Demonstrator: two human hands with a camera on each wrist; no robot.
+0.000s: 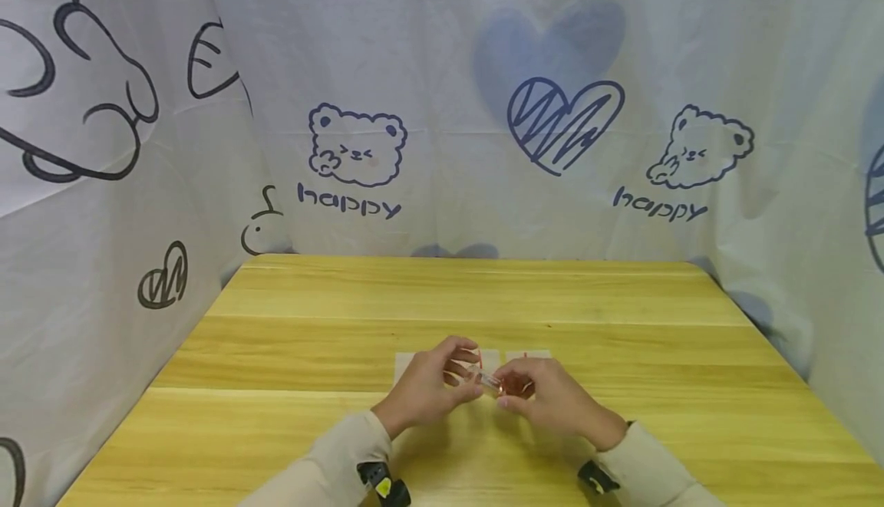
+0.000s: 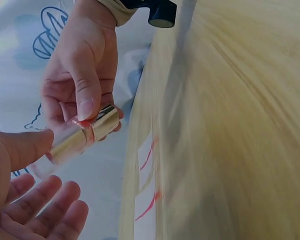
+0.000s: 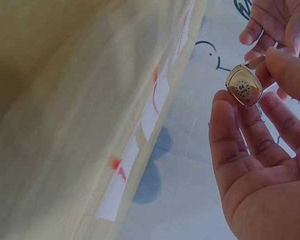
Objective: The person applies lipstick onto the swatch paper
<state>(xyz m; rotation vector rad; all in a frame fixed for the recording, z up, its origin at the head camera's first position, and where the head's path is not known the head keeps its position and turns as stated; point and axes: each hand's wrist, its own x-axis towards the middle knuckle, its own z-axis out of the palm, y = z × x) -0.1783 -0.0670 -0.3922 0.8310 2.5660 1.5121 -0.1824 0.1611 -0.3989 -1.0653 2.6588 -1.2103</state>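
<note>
A lipstick [image 2: 72, 142] with a clear cap and a gold base is held tilted above the table, between both hands. My right hand [image 1: 549, 396] pinches its gold base between thumb and fingers. In the right wrist view the base's end [image 3: 243, 89] faces the camera, with a round label reading 04. My left hand [image 1: 431, 388] is at the clear cap end, fingers spread and loosely bent. Its thumb [image 2: 32, 147] overlaps the cap in the left wrist view; whether it touches, I cannot tell.
White paper pieces [image 1: 407, 361] lie on the wooden table [image 1: 290, 361] just behind the hands. Red strokes [image 2: 147, 207] mark them. White printed cloth [image 1: 442, 162] hangs behind the table and at both sides.
</note>
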